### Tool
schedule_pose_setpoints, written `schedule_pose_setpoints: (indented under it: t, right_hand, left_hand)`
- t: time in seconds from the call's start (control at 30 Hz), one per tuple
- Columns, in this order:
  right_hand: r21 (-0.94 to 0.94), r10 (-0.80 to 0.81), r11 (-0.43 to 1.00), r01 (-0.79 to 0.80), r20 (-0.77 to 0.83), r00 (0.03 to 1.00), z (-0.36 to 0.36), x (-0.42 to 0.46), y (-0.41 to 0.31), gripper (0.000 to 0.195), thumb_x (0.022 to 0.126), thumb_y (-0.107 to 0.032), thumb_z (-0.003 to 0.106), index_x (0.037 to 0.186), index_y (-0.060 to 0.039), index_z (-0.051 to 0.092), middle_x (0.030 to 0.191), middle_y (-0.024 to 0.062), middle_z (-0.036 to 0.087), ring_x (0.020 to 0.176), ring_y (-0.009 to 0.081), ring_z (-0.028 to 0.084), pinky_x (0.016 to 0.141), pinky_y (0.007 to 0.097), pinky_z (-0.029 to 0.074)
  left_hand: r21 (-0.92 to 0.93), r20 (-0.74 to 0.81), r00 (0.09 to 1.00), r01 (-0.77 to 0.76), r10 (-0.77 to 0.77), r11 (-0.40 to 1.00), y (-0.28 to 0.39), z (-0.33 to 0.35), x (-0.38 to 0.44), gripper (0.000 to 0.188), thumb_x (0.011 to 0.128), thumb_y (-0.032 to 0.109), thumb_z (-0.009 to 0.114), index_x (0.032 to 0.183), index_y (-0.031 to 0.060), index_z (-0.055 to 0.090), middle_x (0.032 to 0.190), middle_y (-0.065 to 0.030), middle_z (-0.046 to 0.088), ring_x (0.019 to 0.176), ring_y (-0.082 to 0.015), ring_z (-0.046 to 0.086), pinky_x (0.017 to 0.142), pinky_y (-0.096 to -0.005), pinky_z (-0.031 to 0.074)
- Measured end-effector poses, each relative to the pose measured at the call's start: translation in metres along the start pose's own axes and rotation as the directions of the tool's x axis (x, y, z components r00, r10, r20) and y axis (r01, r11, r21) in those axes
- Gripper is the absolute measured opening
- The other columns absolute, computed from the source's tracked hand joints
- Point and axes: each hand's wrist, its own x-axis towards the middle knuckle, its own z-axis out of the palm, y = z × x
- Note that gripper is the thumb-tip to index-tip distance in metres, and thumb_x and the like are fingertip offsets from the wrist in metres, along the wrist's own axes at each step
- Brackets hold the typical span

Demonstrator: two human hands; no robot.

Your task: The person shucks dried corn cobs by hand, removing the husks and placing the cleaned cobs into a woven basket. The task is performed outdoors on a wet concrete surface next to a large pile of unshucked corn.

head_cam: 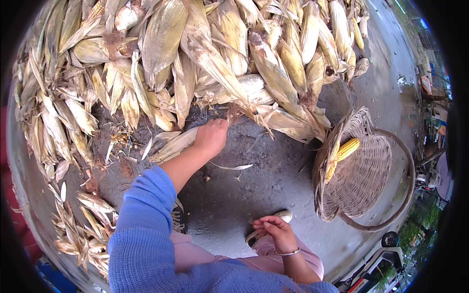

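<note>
My left hand point(212, 136) is curled over the end of a husked-over ear of corn point(177, 146) lying on the dark concrete floor. Its fingers look closed on the ear, though the grip is partly hidden. Dry brown silk shows just past my fingertips. My right hand point(276, 231), a bangle on its wrist, hovers above my right shoe with loosely bent fingers. A few fine strands show by those fingertips, and no larger thing is in that hand. A large pile of corn ears in dry husks point(223, 44) spreads in front of me.
A wicker basket point(361, 183) with a hooped handle stands tilted at my right, with bare yellow cobs point(347, 149) inside. Loose husks point(91, 238) lie at my left. Kernels and silk scraps point(119, 138) litter the floor. A parked vehicle point(381, 265) shows at lower right.
</note>
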Motion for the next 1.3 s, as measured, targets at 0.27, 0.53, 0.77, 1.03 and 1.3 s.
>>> schedule_pose_setpoints:
  t: [0.27, 0.53, 0.77, 1.03, 1.3]
  right_hand:
    - [0.038, 0.043, 0.998, -0.043, -0.005, 0.999, 0.001, 0.004, -0.003, 0.017, 0.082, -0.005, 0.048, 0.097, 0.0015, 0.052, 0.094, 0.0118, 0.058, 0.086, 0.0185, 0.056, 0.075, 0.0288, 0.045]
    - [0.049, 0.046, 0.998, -0.044, -0.046, 0.998, -0.001, 0.001, 0.004, 0.018, 0.082, -0.004, 0.046, 0.097, 0.0025, 0.052, 0.094, 0.0155, 0.058, 0.086, 0.0228, 0.057, 0.075, 0.0317, 0.045]
    - [0.051, 0.02, 0.999, -0.018, -0.033, 0.999, 0.009, -0.004, 0.003, 0.018, 0.081, -0.004, 0.046, 0.097, 0.0034, 0.051, 0.094, 0.0167, 0.058, 0.085, 0.0238, 0.058, 0.075, 0.0324, 0.046]
    - [-0.008, -0.017, 1.0, 0.017, -0.01, 1.0, 0.015, -0.006, 0.007, 0.016, 0.081, -0.006, 0.047, 0.095, 0.0001, 0.053, 0.092, 0.0154, 0.059, 0.085, 0.0254, 0.058, 0.074, 0.0341, 0.047]
    - [-0.044, -0.032, 0.998, 0.033, 0.025, 0.999, 0.027, -0.003, 0.006, 0.016, 0.082, -0.004, 0.046, 0.095, 0.0028, 0.051, 0.093, 0.0137, 0.058, 0.084, 0.0212, 0.058, 0.074, 0.0306, 0.046]
  left_hand:
    - [-0.184, 0.03, 0.972, -0.225, 0.235, 0.957, -0.015, 0.005, 0.003, 0.022, 0.07, 0.003, 0.048, 0.091, 0.0048, 0.058, 0.088, -0.0077, 0.052, 0.093, -0.0235, 0.045, 0.078, -0.0332, 0.039]
    - [0.282, 0.115, 0.993, -0.042, 0.009, 0.958, -0.048, 0.003, 0.04, 0.036, 0.076, 0.008, 0.039, 0.112, 0.0096, 0.045, 0.1, -0.0094, 0.054, 0.092, -0.0226, 0.053, 0.078, -0.033, 0.041]
    - [0.405, 0.108, 0.994, -0.031, -0.014, 0.914, -0.081, 0.016, 0.019, 0.025, 0.074, 0.009, 0.045, 0.099, 0.0097, 0.048, 0.099, -0.0066, 0.051, 0.092, -0.0198, 0.052, 0.074, -0.0327, 0.043]
    - [0.254, 0.164, 0.986, -0.058, 0.016, 0.965, -0.1, -0.01, -0.039, 0.012, 0.071, 0.006, 0.047, 0.082, 0.0057, 0.051, 0.089, -0.01, 0.047, 0.091, -0.0252, 0.048, 0.072, -0.0325, 0.045]
    - [-0.032, -0.366, 0.93, -0.003, -0.009, 0.999, -0.109, -0.129, -0.134, 0.019, 0.062, -0.007, 0.053, 0.078, 0.0035, 0.05, 0.082, -0.0102, 0.048, 0.08, -0.0277, 0.049, 0.069, -0.0345, 0.043]
